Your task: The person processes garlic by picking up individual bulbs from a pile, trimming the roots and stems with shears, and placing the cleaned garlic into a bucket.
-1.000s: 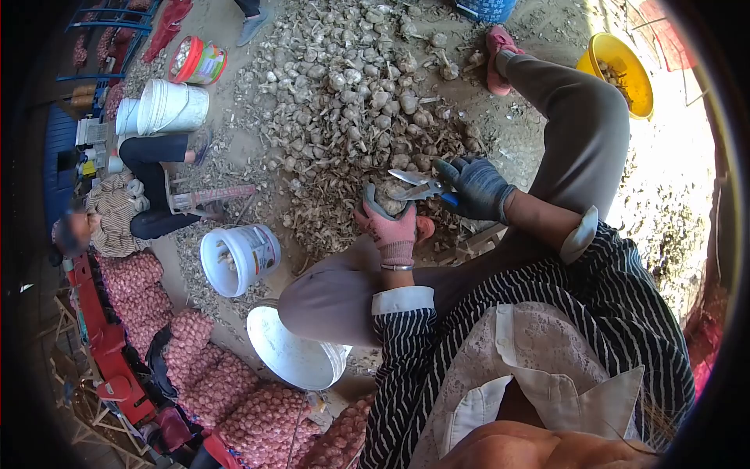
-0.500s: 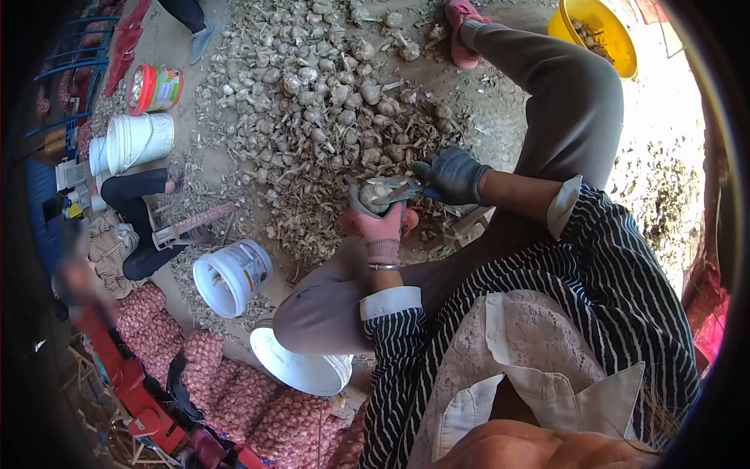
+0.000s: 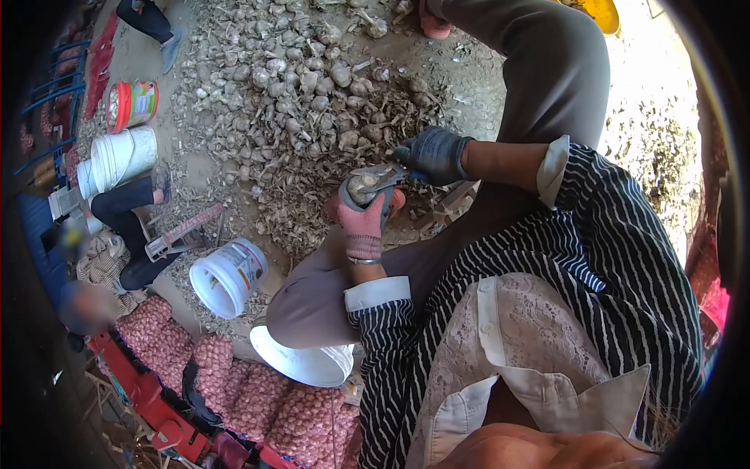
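My left hand (image 3: 363, 219), in a pink glove with grey fingertips, is closed around a garlic bulb (image 3: 361, 186). My right hand (image 3: 439, 155) wears a dark grey glove and grips shears (image 3: 380, 176) with metal blades and a blue handle. The blades reach left across the bulb; whether they touch it cannot be made out. Both hands are in front of a large heap of garlic (image 3: 305, 94) with dry stalks on the ground. Part of the shears' handle is hidden inside the right glove.
A white bucket (image 3: 251, 270) and a white tub (image 3: 312, 366) stand left of my knee. White buckets (image 3: 125, 150) and a red bucket (image 3: 134, 105) are farther left, near a seated person and a small stool (image 3: 183, 232). Filled red net sacks (image 3: 301, 426) line the lower left.
The view has shifted, so the heap and buckets sit higher and further left. The shears' blades now lie more across the top of the bulb. Both hands keep their grip.
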`<action>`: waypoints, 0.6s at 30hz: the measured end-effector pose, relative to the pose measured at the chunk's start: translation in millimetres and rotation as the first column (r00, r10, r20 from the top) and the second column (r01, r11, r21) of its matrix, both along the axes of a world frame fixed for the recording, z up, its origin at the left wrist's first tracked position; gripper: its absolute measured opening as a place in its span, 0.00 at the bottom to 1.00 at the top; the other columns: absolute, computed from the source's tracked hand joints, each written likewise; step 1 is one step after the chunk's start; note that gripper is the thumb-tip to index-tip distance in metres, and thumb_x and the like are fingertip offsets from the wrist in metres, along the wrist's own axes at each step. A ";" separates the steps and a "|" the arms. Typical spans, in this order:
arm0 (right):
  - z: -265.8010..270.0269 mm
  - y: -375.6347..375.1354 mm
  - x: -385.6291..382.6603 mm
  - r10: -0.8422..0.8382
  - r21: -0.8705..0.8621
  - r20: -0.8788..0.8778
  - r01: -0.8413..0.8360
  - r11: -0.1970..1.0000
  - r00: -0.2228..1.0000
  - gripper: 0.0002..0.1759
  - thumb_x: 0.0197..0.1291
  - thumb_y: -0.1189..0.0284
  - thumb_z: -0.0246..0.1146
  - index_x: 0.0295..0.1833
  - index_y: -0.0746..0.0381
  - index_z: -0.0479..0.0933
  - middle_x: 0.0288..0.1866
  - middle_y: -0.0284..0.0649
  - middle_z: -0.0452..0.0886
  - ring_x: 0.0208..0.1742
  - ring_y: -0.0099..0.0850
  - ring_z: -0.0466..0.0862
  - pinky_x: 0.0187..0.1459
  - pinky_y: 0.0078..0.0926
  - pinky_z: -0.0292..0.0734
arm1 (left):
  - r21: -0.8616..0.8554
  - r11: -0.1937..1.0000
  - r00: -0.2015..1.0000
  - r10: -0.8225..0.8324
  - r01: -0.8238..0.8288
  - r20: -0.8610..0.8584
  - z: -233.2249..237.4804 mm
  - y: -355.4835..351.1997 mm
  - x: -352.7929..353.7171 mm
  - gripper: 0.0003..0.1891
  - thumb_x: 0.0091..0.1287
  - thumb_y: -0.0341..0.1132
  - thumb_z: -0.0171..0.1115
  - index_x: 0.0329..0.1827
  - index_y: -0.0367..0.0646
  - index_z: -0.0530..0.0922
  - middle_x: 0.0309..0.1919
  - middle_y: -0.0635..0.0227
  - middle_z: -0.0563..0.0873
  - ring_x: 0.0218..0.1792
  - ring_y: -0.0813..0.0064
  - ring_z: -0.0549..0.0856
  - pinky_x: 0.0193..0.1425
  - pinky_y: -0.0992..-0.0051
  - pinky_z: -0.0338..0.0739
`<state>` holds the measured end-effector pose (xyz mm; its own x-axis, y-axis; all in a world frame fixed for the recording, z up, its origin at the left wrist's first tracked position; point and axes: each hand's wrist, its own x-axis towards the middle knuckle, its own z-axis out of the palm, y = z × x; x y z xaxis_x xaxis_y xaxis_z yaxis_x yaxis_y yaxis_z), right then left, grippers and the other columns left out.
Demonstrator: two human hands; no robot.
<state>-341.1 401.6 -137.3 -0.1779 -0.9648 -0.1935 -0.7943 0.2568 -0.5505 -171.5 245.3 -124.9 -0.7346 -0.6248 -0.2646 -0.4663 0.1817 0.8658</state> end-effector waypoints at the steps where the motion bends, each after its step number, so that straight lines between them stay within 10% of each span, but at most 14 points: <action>1: -0.1 1.0 -2.3 -0.002 -0.005 0.003 0.002 1.000 1.000 0.20 0.50 0.65 0.63 0.47 0.64 0.73 0.33 0.49 0.80 0.35 0.50 0.82 0.36 0.48 0.75 | -0.005 1.000 1.000 -0.002 0.002 0.003 -0.4 -0.6 1.5 0.25 0.50 0.28 0.74 0.52 0.36 0.76 0.47 0.61 0.84 0.46 0.70 0.84 0.53 0.72 0.77; 11: -26.9 24.1 -31.0 -0.256 0.231 0.034 0.241 0.942 0.966 0.12 0.52 0.61 0.63 0.36 0.58 0.82 0.30 0.47 0.83 0.36 0.49 0.83 0.38 0.46 0.77 | 0.348 0.899 0.916 -0.124 0.267 -0.381 -10.2 -13.3 4.7 0.33 0.57 0.21 0.63 0.68 0.37 0.63 0.60 0.57 0.74 0.55 0.68 0.79 0.54 0.68 0.79; 15: -9.5 33.6 -33.9 -0.425 0.154 0.134 0.405 0.901 0.895 0.17 0.61 0.59 0.55 0.39 0.60 0.81 0.32 0.50 0.83 0.38 0.50 0.83 0.41 0.46 0.77 | 0.280 0.946 0.809 0.293 -0.165 -0.510 70.2 -16.3 33.6 0.28 0.62 0.26 0.60 0.66 0.33 0.66 0.55 0.57 0.79 0.46 0.68 0.82 0.50 0.70 0.78; 18: 0.3 39.3 -35.6 -0.438 0.193 0.112 0.413 0.890 0.892 0.19 0.61 0.58 0.54 0.41 0.61 0.82 0.38 0.51 0.83 0.43 0.48 0.83 0.47 0.45 0.77 | 0.147 0.973 0.881 0.223 -0.177 -0.418 65.1 6.1 34.1 0.23 0.62 0.29 0.60 0.61 0.32 0.71 0.53 0.57 0.81 0.44 0.70 0.83 0.46 0.72 0.78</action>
<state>-376.7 440.9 -137.0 -0.5216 -0.7563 -0.3949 -0.5006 0.6460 -0.5762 -137.4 251.4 -59.8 -0.6529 -0.7571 -0.0225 -0.0627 0.0244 0.9977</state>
